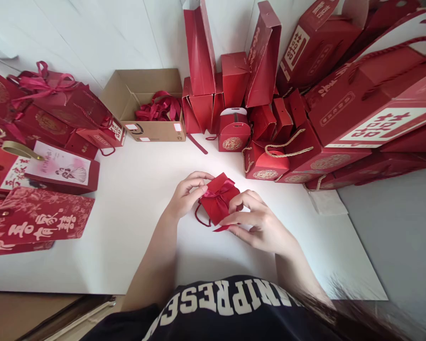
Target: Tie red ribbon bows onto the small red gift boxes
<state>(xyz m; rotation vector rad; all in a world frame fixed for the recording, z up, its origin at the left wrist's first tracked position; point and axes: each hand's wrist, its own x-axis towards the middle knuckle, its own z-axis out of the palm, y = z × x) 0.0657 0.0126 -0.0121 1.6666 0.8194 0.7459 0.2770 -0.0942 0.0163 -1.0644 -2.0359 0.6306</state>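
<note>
A small red gift box (pixel 210 207) is in front of me near the middle of the white table, tied with a red satin ribbon bow (pixel 219 193). At its left corner, my left hand (pixel 186 193) is closed on the box, the thumb lying by the left loop of the bow. My right hand (pixel 261 222) is on the right side, thumb and fingers pinching a ribbon tail (pixel 221 228) at the box's near edge. Its other fingers curl over the box and partly cover it. From the left side of the box hangs a dark red cord (pixel 200 217).
An open cardboard box (pixel 156 131) with loose red ribbon (pixel 159 106) stands at the back. Red boxes (pixel 341 109) with rope handles are stacked along the right. More red gift boxes and bags (pixel 49 213) fill the left side of the white table (pixel 135 237).
</note>
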